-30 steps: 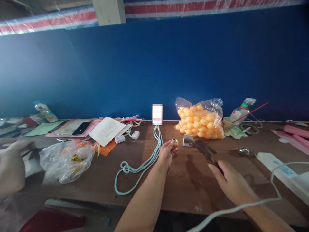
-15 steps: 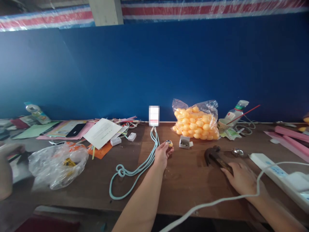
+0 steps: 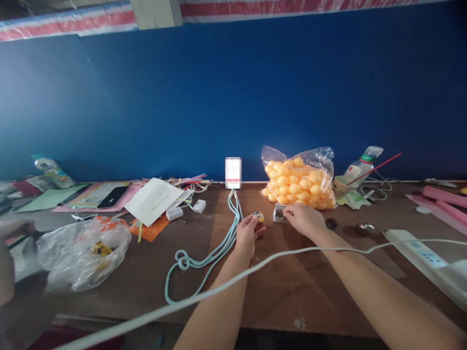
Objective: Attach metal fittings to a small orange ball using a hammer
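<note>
My left hand [image 3: 248, 233] is closed round a small shiny ball [image 3: 259, 217], silvery on top and yellowish below, held above the table. My right hand [image 3: 303, 218] has its fingertips pinched at the open edge of a small white box [image 3: 278, 214] with small dark bits inside. Whatever is between those fingertips is too small to make out. Behind my right wrist, a dark piece of the hammer [image 3: 331, 223] shows; the arm hides the rest. Farther right lies a shiny metal piece [image 3: 365, 228].
A clear bag of yellow balls [image 3: 292, 182] stands behind the box. A light-blue cord [image 3: 204, 262] loops on the left. A white cable [image 3: 272, 259] crosses in front of my arms. The power strip [image 3: 419, 250] lies right. At far left is another person's arm [image 3: 7, 262].
My right hand has let go of the hammer handle and moved left to the small white box. My left hand still holds the ball in nearly the same place. The white cable has shifted.
</note>
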### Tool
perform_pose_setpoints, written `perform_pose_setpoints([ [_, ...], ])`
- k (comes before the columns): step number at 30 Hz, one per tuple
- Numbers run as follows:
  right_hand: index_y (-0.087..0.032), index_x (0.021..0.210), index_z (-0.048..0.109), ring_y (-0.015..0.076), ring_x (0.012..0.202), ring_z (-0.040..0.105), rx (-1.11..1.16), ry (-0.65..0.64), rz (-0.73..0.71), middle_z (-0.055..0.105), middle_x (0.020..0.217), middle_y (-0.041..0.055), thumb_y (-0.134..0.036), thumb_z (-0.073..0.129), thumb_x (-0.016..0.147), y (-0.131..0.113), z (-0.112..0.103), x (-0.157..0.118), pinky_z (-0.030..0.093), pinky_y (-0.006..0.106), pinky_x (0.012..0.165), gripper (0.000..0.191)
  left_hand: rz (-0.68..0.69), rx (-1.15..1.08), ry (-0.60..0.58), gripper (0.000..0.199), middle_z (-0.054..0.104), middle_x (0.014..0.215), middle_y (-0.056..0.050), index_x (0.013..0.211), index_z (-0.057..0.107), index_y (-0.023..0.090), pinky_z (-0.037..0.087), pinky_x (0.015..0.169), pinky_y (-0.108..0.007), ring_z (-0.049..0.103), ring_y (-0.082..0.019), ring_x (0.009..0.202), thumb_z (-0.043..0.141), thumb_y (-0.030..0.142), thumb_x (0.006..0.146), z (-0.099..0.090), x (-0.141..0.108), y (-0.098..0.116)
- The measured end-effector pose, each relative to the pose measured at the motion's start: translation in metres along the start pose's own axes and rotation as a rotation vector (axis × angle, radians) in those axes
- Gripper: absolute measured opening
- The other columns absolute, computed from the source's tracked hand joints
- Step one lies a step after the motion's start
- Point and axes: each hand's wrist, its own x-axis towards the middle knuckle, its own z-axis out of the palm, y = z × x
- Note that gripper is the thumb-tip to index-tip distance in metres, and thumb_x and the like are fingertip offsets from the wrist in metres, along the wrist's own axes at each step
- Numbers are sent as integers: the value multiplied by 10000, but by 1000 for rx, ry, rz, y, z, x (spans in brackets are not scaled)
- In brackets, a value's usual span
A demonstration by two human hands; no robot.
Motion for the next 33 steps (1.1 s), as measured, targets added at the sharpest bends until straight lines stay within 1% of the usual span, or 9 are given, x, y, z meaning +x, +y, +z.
perform_pose_setpoints([
  [4, -232, 778, 721, 235, 780, 623, -123, -78, 28, 690, 887, 76, -265, 449, 840, -6, 4, 13, 408, 299, 626, 281, -15, 1, 4, 246, 644, 742, -59, 927, 640, 108, 506, 581, -227, 606, -112, 618, 681, 256, 735, 2, 0, -1],
  [8, -182, 870, 719, 284, 857, 629, -190, -95, 30, 685, 930, 138, -277, 459, 840, -6, 13, 18, 444, 354, 685, 278, -24, -24, 8, 275, 646, 751, -61, 934, 634, 107, 506, 590, -240, 609, -117, 618, 702, 259, 715, 4, 0, -3],
  [10, -172, 902, 711, 299, 885, 628, -208, -94, 43, 682, 951, 150, -289, 469, 837, -5, 17, 20, 453, 372, 702, 276, -31, -25, 7, 275, 643, 739, -62, 932, 637, 103, 505, 591, -243, 610, -119, 613, 700, 264, 717, 4, 0, -3],
  [13, -181, 916, 707, 303, 890, 634, -197, -125, 99, 684, 953, 147, -304, 477, 834, -4, 20, 23, 461, 381, 710, 274, -32, -28, -8, 270, 641, 720, -59, 916, 643, 101, 504, 583, -239, 608, -119, 606, 700, 271, 715, 5, -1, -3],
  [17, -196, 922, 711, 296, 899, 639, -155, -180, 165, 688, 964, 142, -295, 485, 818, -5, 17, 26, 470, 370, 709, 268, -40, -26, -9, 259, 642, 715, -58, 904, 646, 103, 499, 561, -223, 607, -115, 599, 700, 269, 712, 6, -2, -3],
  [22, -184, 948, 711, 298, 918, 638, -146, -196, 238, 683, 1005, 150, -248, 495, 782, -9, 15, 31, 475, 362, 700, 280, -34, -42, -20, 230, 644, 721, -60, 921, 636, 100, 507, 561, -222, 616, -117, 601, 666, 240, 743, 5, -3, -2],
  [27, -193, 931, 711, 281, 897, 640, -132, -196, 210, 688, 970, 137, -270, 516, 761, -6, 16, 31, 464, 339, 694, 270, -54, -47, -15, 243, 646, 739, -65, 950, 627, 99, 512, 552, -221, 618, -118, 603, 655, 239, 754, 5, -4, 1],
  [30, -217, 829, 717, 272, 849, 644, -125, -184, 166, 695, 901, 111, -284, 486, 786, -2, 15, 27, 453, 333, 674, 244, -51, -57, -21, 232, 642, 739, -62, 945, 625, 100, 512, 550, -218, 617, -115, 604, 648, 239, 760, 5, -4, 1],
  [33, -236, 744, 713, 252, 822, 641, -98, -185, 141, 696, 868, 84, -329, 462, 820, -1, 12, 25, 442, 321, 672, 278, -48, -63, -29, 223, 641, 738, -62, 938, 624, 101, 510, 553, -215, 617, -115, 610, 644, 238, 763, 5, -3, 1],
])
